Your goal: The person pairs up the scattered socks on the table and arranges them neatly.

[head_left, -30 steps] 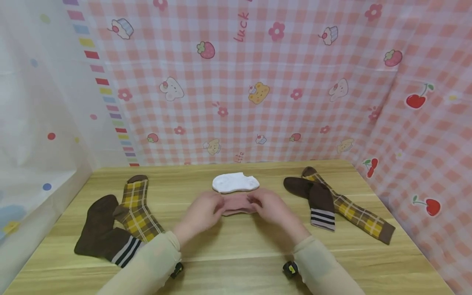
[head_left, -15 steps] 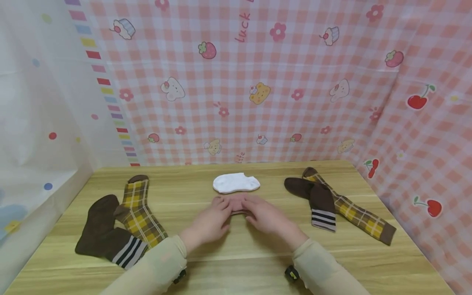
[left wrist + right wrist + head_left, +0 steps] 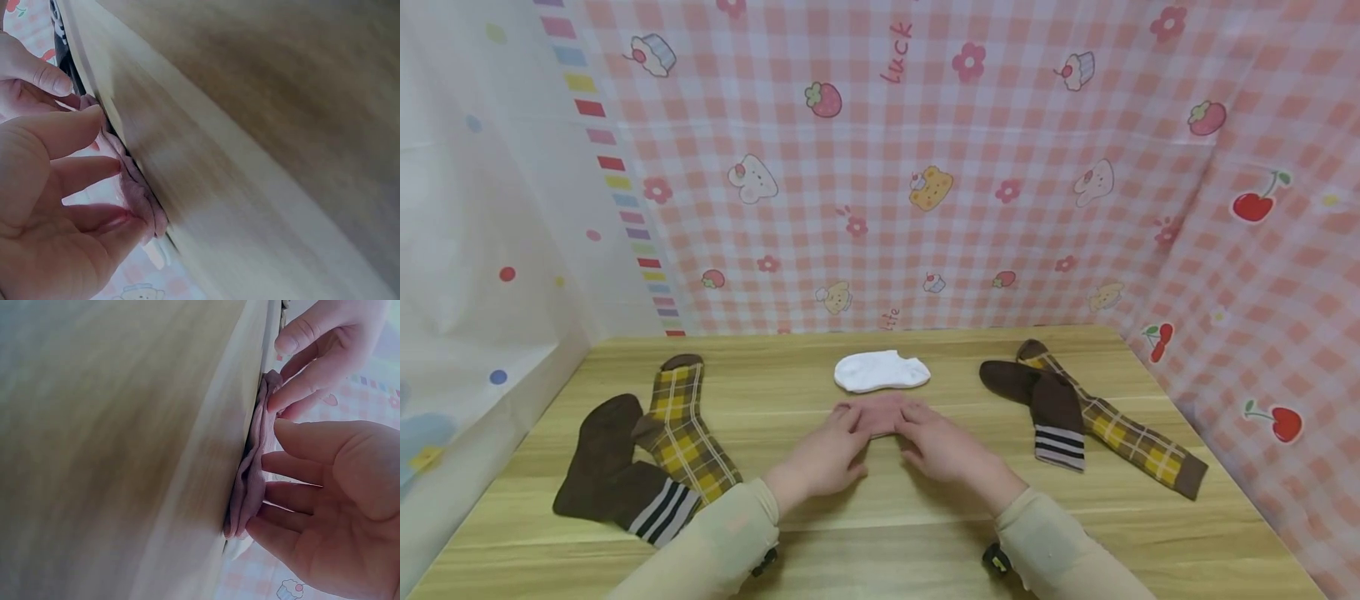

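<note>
A pink sock (image 3: 882, 410) lies flat on the table, just in front of a white ankle sock (image 3: 880, 372). My left hand (image 3: 827, 450) rests its fingertips on the pink sock's left part. On its right part lie the fingertips of my right hand (image 3: 943, 446), opposite the left. Both wrist views show fairly straight fingers touching the top of the sock, thumbs apart from it. Seen edge-on in the right wrist view, the pink sock (image 3: 253, 481) forms soft, wavy layers close to the tabletop.
To the left, a brown striped-cuff sock (image 3: 598, 467) overlaps a yellow plaid sock (image 3: 681, 417). At right, another brown sock (image 3: 1054, 408) lies across a second plaid sock (image 3: 1131, 433). A pink checked cloth (image 3: 865, 150) hangs behind the wooden table (image 3: 880, 533).
My hands have moved closer together, from pinching the pink sock's two ends to resting flat on top of it. The sock now lies flatter. Other socks stay put.
</note>
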{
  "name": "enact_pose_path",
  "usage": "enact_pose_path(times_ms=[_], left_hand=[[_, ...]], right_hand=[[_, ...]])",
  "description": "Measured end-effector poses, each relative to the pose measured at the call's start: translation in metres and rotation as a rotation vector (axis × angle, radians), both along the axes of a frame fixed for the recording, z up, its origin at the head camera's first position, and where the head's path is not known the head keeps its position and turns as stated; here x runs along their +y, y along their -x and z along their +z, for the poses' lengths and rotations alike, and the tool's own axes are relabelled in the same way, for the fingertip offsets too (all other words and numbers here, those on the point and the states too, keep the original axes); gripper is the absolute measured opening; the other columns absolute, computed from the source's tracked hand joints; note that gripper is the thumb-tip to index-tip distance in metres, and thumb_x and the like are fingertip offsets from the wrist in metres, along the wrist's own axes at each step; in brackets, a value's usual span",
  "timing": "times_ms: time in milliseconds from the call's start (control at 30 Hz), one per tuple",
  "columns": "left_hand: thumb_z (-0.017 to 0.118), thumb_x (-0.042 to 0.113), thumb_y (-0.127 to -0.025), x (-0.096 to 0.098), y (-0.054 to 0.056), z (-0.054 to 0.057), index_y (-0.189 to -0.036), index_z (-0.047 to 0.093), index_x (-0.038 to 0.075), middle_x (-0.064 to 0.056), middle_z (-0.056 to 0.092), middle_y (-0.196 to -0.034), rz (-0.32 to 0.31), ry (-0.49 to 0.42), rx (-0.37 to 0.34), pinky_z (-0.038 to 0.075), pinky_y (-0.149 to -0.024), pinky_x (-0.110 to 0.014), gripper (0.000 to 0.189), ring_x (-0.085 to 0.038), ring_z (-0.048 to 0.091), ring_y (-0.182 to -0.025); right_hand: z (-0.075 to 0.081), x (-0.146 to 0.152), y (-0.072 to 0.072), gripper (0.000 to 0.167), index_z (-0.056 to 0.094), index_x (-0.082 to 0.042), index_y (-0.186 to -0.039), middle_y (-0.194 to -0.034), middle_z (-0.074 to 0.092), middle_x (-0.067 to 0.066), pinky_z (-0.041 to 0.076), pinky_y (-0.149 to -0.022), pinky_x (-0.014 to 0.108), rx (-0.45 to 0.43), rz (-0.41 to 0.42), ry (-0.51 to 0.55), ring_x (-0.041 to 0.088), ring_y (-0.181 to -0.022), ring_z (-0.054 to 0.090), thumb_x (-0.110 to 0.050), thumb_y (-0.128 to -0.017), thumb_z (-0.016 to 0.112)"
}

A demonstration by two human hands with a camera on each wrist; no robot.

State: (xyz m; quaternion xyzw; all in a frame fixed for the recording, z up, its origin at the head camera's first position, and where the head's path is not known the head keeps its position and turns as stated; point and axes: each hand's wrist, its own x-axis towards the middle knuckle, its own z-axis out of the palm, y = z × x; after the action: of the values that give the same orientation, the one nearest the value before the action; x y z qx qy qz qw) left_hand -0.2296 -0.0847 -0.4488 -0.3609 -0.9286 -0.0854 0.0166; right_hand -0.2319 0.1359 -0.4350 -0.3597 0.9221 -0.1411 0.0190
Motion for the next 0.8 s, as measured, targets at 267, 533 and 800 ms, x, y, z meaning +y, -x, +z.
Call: enact_pose_path(times_ms=[267,533,800], left_hand=[[0.075,0.023,-0.087,0.001,0.002,0.002,-0.125,0.063,-0.006,-0.040,0.037,-0.142,0.001,-0.015,-0.055,0.029,-0.113,-0.055,0.049,-0.054,0.034,-0.134],[0.072,0.022,-0.090,0.003,0.007,0.011,-0.121,0.064,-0.009,-0.045,0.035,-0.140,-0.042,0.016,-0.155,0.023,-0.114,-0.057,0.045,-0.054,0.033,-0.135],[0.070,0.022,-0.092,0.000,0.024,0.008,-0.125,0.063,-0.009,-0.044,0.029,-0.144,-0.047,-0.004,-0.194,0.019,-0.116,-0.056,0.046,-0.053,0.028,-0.138]], right_hand=[[-0.001,0.002,0.002,0.043,0.060,0.007,-0.129,-0.145,0.042,0.032,0.028,-0.113,0.054,-0.006,0.013,-0.021,0.047,-0.136,0.037,-0.011,-0.091,0.070],[0.004,0.000,0.005,0.042,0.061,0.007,-0.128,-0.145,0.040,0.033,0.029,-0.113,0.054,-0.067,-0.007,-0.029,0.049,-0.135,0.037,-0.012,-0.092,0.069],[0.003,0.000,0.020,0.038,0.062,0.008,-0.123,-0.143,0.042,0.034,0.030,-0.113,0.052,-0.077,-0.002,-0.023,0.047,-0.135,0.038,-0.010,-0.091,0.069]])
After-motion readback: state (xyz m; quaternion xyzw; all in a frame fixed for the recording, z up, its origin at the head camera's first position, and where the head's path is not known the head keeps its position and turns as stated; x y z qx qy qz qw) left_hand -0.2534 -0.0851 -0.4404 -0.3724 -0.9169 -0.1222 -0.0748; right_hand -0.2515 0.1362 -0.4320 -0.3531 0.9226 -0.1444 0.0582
